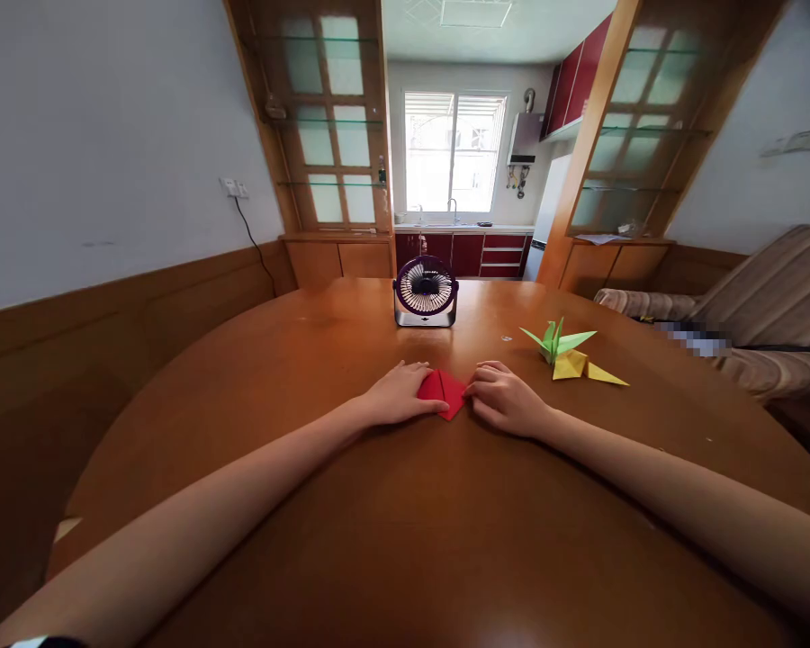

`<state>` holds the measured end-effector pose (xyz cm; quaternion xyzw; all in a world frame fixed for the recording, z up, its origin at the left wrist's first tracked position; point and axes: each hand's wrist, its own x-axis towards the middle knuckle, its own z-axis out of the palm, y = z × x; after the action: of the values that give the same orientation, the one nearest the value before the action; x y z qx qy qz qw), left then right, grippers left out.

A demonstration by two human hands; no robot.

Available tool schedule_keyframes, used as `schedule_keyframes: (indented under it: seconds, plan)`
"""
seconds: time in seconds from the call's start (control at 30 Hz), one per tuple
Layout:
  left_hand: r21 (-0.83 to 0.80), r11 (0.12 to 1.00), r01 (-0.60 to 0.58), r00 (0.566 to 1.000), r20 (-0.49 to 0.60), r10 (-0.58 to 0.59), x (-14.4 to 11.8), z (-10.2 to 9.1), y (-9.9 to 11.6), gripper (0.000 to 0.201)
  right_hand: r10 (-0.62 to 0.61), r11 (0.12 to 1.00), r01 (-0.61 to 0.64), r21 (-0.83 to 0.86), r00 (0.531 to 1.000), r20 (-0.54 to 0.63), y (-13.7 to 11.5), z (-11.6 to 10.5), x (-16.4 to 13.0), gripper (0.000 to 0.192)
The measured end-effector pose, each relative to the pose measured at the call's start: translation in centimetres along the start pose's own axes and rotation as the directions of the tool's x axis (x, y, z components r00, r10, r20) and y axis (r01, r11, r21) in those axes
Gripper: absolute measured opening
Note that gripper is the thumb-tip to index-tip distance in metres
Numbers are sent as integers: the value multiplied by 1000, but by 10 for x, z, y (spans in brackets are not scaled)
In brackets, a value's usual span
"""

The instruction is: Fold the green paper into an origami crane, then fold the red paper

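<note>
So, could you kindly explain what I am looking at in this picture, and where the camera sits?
There is no machine: a person's two bare hands, filmed by a camera worn on the head, looking forward and down. The left hand lies flat on a folded red paper, and the right hand touches its other edge with the fingers. All this rests on a round wooden table. Beyond stand a small fan, a green paper crane and a yellow one.

Honestly nothing readable here. The little desk fan [425, 292] at 12 o'clock on the surface [405, 540] has a small mark on its base, but it's way too tiny to make out.
</note>
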<state>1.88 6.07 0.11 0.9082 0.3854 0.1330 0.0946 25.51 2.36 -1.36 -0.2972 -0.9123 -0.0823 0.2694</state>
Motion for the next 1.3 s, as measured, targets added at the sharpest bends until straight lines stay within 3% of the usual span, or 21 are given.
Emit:
schedule_keyframes:
  seconds: [0.13,0.3,0.4,0.5,0.6,0.7,1.0,1.13,1.3]
  plan:
    - [-280,959,32,991,-114,-67,2,1,4,60,76,997,-74,34,995,-60,-1,0,1,16]
    - [-423,897,-130,954,-301,-4,1,-4,13,44,258,957,-223,184,946,-196,-2,1,1,20]
    - [-308,928,-208,923,-376,82,-2,-12,21,37,306,933,-237,269,918,-253,-1,4,1,33]
    - [-54,959,-277,882,-409,232,-6,-21,27,25,268,950,-208,234,928,-260,-2,4,1,28]
    - [198,913,-356,834,-373,406,-9,-25,31,19,194,976,-165,141,953,-232,-5,1,2,17]
    - [343,852,-395,788,-350,506,-10,-22,29,21,128,991,-116,65,965,-229,-6,0,3,16]
    - [519,774,-363,696,-402,595,-24,-2,17,23,-57,994,35,-104,975,-213,-4,6,1,21]
    - [534,757,-377,650,-430,627,-30,0,9,20,-103,987,77,-139,976,-192,-5,3,1,23]
    - [528,759,-381,622,-461,633,-34,-1,5,22,-144,980,110,-163,966,-213,-6,2,1,24]
